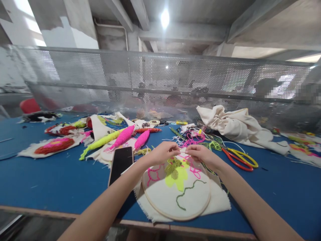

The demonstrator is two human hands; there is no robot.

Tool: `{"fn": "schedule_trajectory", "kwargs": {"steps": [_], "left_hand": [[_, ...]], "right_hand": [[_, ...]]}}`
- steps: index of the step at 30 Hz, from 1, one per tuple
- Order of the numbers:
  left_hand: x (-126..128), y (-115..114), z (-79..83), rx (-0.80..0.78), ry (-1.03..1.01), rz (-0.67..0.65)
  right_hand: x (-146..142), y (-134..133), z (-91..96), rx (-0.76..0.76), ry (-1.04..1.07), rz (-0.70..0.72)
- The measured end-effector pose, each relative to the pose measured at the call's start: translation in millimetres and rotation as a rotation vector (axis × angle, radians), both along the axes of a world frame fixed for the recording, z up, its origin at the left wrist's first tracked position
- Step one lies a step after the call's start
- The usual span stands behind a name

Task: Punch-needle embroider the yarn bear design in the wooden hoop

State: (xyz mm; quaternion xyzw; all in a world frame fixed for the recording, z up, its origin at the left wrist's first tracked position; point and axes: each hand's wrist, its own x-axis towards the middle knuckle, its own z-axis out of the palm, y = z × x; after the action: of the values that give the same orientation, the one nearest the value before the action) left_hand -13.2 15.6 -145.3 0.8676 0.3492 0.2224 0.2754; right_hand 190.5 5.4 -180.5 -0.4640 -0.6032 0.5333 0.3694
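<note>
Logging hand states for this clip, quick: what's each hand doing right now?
Left hand: fingers pinched shut on a thin pale strand above the embroidery hoop.
Right hand: fingers pinched shut on the strand's other end.

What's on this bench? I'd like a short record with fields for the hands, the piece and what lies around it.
Piece: cloth in an embroidery hoop, stitched in pink, neon yellow and green.
Left hand: pinches a thin strand over the hoop's far edge; needle or thread, too small to tell.
Right hand: pinches the same strand, close to the left.
Left of piece: phone, pink skeins.
Right of piece: scissors, cream cloth heap.
Surface: blue table.
</note>
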Motion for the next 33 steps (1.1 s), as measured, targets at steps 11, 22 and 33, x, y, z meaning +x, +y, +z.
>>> {"fn": "schedule_trajectory", "kwargs": {"steps": [11,22,33], "left_hand": [[0.1,-1.4,1.1,-0.048,0.005,-0.044],[0.8,2.9,-2.7,0.032,-0.107,0.014],[0.5,4.9,-4.3,0.213,-0.164,0.14]], "right_hand": [[-3.7,-4.0,1.7,0.12,-0.034,-0.045],[-3.3,-4.0,3.8,0.136,-0.072,-0.083],[-5.4,-4.5,1.0,0.134,-0.128,-0.022]]}}
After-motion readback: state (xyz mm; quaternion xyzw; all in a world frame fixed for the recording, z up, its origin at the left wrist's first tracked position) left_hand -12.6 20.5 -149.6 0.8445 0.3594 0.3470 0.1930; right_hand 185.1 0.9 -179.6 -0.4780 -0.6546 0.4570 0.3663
